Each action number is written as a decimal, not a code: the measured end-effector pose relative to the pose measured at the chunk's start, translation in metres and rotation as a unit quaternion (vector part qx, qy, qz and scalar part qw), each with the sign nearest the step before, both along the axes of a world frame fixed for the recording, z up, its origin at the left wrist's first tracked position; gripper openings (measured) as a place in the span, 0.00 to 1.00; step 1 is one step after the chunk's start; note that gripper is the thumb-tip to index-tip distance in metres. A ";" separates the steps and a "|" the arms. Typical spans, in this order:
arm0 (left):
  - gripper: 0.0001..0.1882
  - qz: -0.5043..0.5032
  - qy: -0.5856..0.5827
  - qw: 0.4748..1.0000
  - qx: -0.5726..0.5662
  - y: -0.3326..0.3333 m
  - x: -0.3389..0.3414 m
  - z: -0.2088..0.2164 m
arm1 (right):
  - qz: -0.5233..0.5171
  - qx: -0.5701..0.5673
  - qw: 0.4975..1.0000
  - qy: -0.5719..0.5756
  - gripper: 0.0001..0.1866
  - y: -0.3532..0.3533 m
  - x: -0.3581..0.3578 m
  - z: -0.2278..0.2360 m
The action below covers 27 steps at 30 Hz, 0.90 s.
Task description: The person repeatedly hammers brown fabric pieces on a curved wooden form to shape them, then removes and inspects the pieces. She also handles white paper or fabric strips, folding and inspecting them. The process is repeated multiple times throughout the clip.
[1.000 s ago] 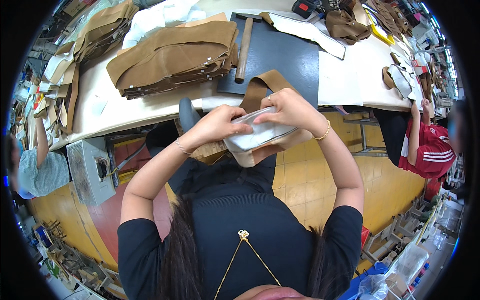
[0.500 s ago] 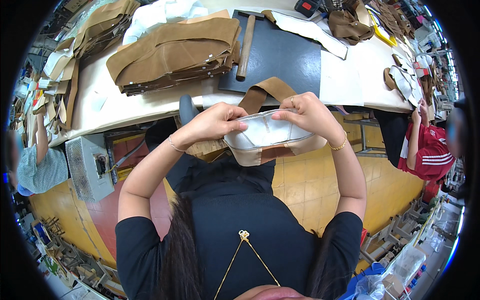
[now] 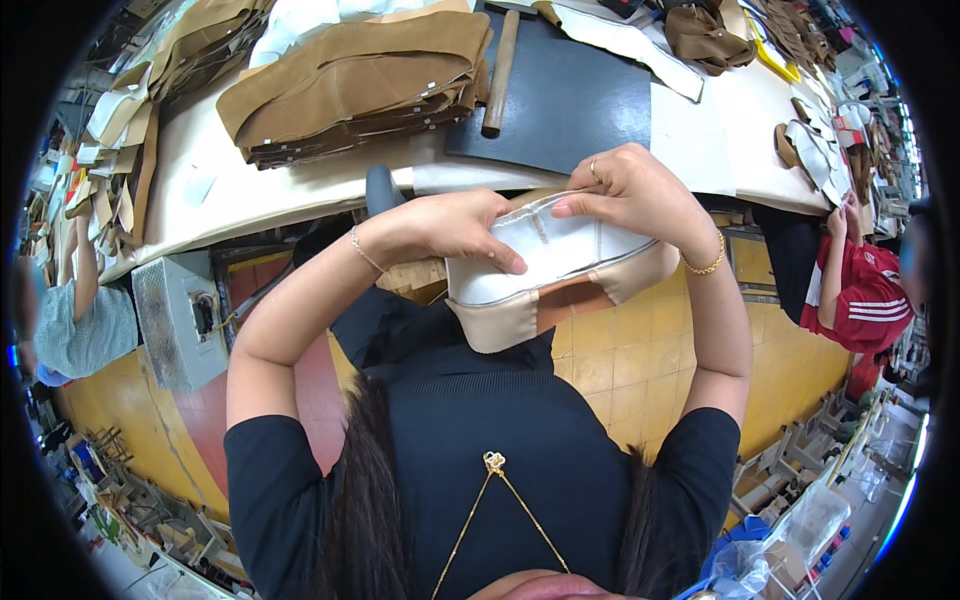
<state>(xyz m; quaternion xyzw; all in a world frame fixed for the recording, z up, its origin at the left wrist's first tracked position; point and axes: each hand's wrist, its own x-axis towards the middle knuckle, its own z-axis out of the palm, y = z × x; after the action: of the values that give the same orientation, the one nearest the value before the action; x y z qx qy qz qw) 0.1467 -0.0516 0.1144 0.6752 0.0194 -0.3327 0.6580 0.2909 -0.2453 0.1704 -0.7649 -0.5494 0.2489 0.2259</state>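
Note:
Over my lap I hold a stitched leather upper (image 3: 575,297), its beige and brown panels along the near side and its white lining facing up. My left hand (image 3: 470,232) grips the left part of its edge, the thumb laid along the lining and the fingers hidden behind. At the far edge, near a seam, my right hand (image 3: 625,195) pinches the piece between thumb and fingers.
A stack of brown suede pieces (image 3: 350,85) lies on the table, with a hammer (image 3: 501,75) on a dark board (image 3: 570,100) beside it. White-lined cut pieces (image 3: 640,50) lie farther right. A person in red (image 3: 860,280) works at the right, another in grey-green (image 3: 90,330) at the left.
The upper has come nearer and tilted, its right end higher. My left thumb has slid inward onto the lining, and my right hand has risen. The brown strap behind has dropped from sight.

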 end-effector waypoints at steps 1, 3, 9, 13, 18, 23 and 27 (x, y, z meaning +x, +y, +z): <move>0.27 0.007 0.005 1.000 -0.030 -0.002 -0.002 -0.004 | 0.006 0.015 1.000 -0.001 0.18 0.000 0.000 0.000; 0.29 0.013 0.005 0.998 -0.053 -0.004 -0.004 -0.004 | 0.016 0.044 0.999 -0.005 0.18 0.001 0.001 0.003; 0.32 -0.003 0.007 1.000 -0.003 -0.009 -0.007 0.015 | 0.026 0.018 0.999 -0.029 0.18 0.005 -0.003 0.010; 0.29 0.028 -0.037 0.998 -0.047 0.000 -0.009 0.021 | 0.010 0.031 0.999 -0.027 0.19 0.009 -0.003 0.030; 0.19 0.103 -0.444 0.803 0.385 0.048 0.008 0.088 | 0.066 0.217 0.952 -0.206 0.21 0.030 0.006 0.092; 0.25 0.128 -0.451 0.583 0.663 0.072 -0.020 0.129 | 0.012 0.353 0.881 -0.316 0.18 0.060 -0.022 0.066; 0.35 0.130 -0.449 0.516 0.717 0.079 -0.089 0.021 | 0.044 0.323 0.879 -0.347 0.26 0.089 -0.048 -0.042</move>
<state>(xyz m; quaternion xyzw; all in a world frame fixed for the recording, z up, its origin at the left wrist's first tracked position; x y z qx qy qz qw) 0.0576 0.0271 0.1351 0.9676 0.0410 0.2312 -0.0924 0.2433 -0.1559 0.1282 -0.6619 -0.6755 -0.2141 0.2446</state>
